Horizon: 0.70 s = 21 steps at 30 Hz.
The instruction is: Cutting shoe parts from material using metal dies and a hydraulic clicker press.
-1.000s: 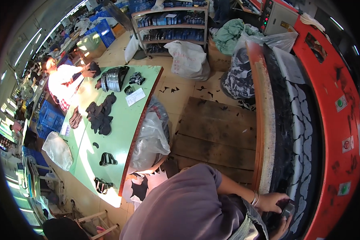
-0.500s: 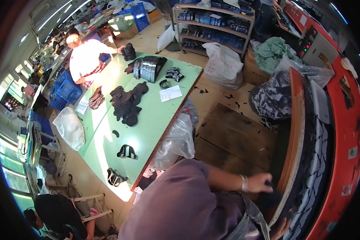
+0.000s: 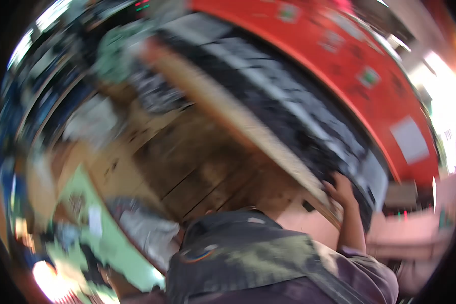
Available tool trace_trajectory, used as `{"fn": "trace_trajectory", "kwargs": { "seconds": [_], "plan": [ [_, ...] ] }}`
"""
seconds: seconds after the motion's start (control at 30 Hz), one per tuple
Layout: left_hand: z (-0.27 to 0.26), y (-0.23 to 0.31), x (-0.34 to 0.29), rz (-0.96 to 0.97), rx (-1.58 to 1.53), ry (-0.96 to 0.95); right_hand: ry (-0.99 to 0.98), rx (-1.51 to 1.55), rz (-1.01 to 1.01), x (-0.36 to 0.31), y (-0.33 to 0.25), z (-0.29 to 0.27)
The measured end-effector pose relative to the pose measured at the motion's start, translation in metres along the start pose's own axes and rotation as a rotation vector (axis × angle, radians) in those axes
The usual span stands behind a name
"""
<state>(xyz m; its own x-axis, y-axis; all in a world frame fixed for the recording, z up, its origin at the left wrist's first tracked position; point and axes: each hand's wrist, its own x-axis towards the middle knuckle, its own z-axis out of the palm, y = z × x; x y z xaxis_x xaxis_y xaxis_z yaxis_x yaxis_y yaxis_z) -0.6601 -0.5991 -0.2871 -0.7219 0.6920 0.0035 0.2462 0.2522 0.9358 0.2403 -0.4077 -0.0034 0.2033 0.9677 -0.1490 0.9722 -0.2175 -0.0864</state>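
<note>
Item, right hand point(image 3: 341, 191): reached out over the near end of the long machine bed, beside the rail; grip partly open, thumb parted from fingers, no object visible in it; contact with the bed blurred.
Item, dark material point(image 3: 248, 96): spread along the bed, next to the right hand.
Item, grey pieces point(image 3: 281, 83): in rows beyond the dark material, before a red machine panel point(image 3: 339, 63).
Item, rail point(image 3: 238, 116): wooden, along the bed's near side.
Item, left hand point(image 3: 111, 278): low, at the green desk point(image 3: 129, 256); how far its grip is open, and whether it has hold of anything, cannot be told.
Item, dark pieces point(image 3: 92, 266): on the desk, just beside the left hand.
Item, paper sheet point(image 3: 95, 221): white, on the desk.
Item, plastic bag point(image 3: 147, 228): pale, beside the desk.
</note>
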Motion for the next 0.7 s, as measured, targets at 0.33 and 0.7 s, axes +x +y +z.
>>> {"fn": "trace_trajectory", "kwargs": {
  "seconds": [0.33,0.7],
  "plan": [
    [0.418,0.189,0.122,0.592,0.864,-0.371,0.271,0.269,0.065,0.088,-0.046,-0.004],
    [0.684,0.551,-0.126,0.575,-0.407,-1.162,-0.001,-0.149,-0.831,0.212,-0.03,-0.027]
  ]
}}
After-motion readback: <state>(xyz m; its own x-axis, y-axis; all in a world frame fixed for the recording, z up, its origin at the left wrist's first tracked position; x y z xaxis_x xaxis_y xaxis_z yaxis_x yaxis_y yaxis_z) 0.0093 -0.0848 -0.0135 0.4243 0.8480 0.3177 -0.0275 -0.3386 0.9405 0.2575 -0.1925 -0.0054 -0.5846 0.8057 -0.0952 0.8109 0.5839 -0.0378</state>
